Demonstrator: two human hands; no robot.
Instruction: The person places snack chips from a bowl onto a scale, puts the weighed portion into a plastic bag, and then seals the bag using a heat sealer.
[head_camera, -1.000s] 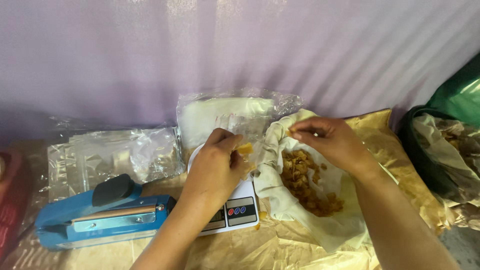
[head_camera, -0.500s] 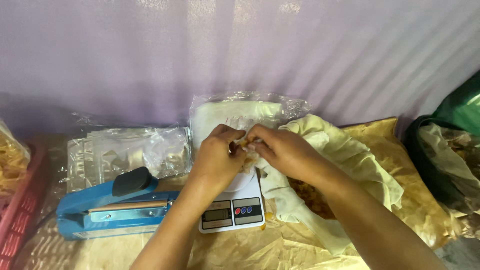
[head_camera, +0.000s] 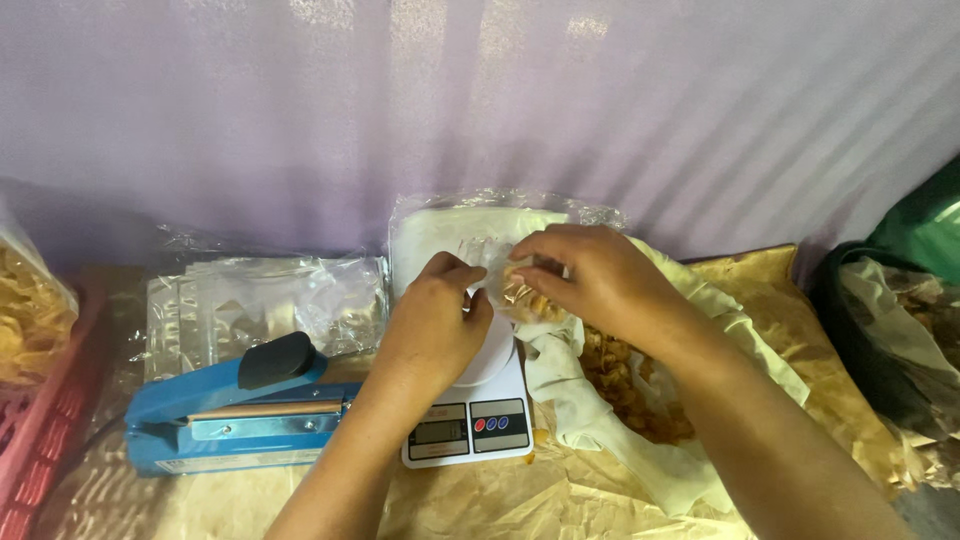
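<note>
Both hands meet over a small white kitchen scale (head_camera: 470, 430). My left hand (head_camera: 432, 322) pinches the edge of a small clear plastic bag (head_camera: 512, 292) that holds golden fried snack pieces. My right hand (head_camera: 585, 280) grips the same bag from the right side, fingers at its mouth. The bag sits on or just above the scale's platform; I cannot tell which. To the right, a heap of the same snack pieces (head_camera: 630, 385) lies in an opened cream-coloured wrapping (head_camera: 600, 440).
A blue heat sealer (head_camera: 235, 410) with a black knob lies left of the scale. Behind it is a stack of clear bags (head_camera: 260, 305). A red crate (head_camera: 40, 420) with filled snack bags stands far left. A green sack (head_camera: 915, 300) sits at the right.
My right hand came from the snack heap over to the bag at the scale and now holds it together with my left hand. The camera view shifted slightly right.
</note>
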